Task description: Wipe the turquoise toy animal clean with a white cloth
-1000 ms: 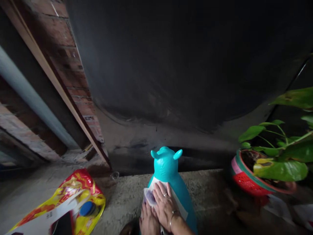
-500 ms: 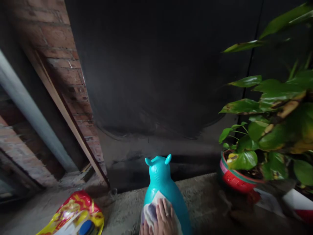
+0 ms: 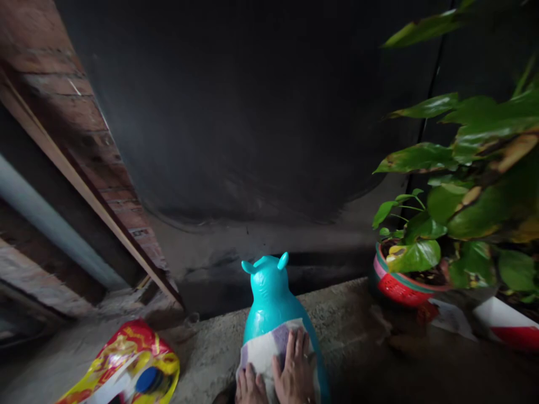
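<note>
Teal toy animal upright on concrete ledge. Both hands, right and left, flat, fingers spread, pressing cloth on its back. Hard push could topple toy off ledge.

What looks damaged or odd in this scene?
The potted plant at the right has several leaves with yellow and brown patches. On the floor at the left, a red and yellow bag lies crumpled. Both hands press a cloth flat on the turquoise toy.
</note>
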Motion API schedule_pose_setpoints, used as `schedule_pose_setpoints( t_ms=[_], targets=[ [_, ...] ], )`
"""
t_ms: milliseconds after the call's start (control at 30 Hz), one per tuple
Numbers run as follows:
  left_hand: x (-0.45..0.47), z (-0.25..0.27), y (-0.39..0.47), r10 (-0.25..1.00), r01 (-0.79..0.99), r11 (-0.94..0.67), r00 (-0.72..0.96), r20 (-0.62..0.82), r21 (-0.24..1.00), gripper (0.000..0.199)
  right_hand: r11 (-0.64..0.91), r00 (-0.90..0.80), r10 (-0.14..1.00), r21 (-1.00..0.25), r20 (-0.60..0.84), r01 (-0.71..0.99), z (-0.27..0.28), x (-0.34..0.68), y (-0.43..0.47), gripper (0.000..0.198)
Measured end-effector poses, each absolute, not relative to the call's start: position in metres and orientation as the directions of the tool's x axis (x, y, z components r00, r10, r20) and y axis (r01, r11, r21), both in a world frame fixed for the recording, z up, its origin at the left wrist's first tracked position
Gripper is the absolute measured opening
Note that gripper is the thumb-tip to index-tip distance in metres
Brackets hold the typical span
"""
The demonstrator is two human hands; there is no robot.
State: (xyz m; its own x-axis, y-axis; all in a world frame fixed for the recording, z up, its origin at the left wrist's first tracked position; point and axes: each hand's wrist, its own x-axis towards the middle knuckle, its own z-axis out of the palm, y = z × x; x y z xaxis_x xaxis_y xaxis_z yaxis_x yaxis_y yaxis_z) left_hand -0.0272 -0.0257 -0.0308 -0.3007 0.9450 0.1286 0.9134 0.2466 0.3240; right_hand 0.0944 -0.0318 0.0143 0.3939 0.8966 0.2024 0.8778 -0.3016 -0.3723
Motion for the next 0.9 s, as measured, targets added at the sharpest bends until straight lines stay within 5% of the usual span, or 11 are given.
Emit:
schedule_pose_setpoints(
  t_ms=[433,733,900],
  targets=[
    [-0.003,0.001,0.039,0.968,0.868,0.139,-0.221,0.120,0.476,0.059,-0.267,0.323,0.935,-0.311,0.145,0.912,0.037,0.112,0.056,0.072],
    [-0.004,0.015,0.017,0.977,0.928,0.198,-0.212,0.009,0.315,0.053,-0.194,0.305,0.903,-0.345,0.304,0.918,0.009,0.107,0.017,0.063],
    [-0.001,0.003,-0.039,0.954,0.948,0.199,-0.245,0.173,0.246,0.052,-0.156,0.263,0.904,-0.312,0.337,0.937,-0.016,0.110,-0.038,0.061]
  ],
)
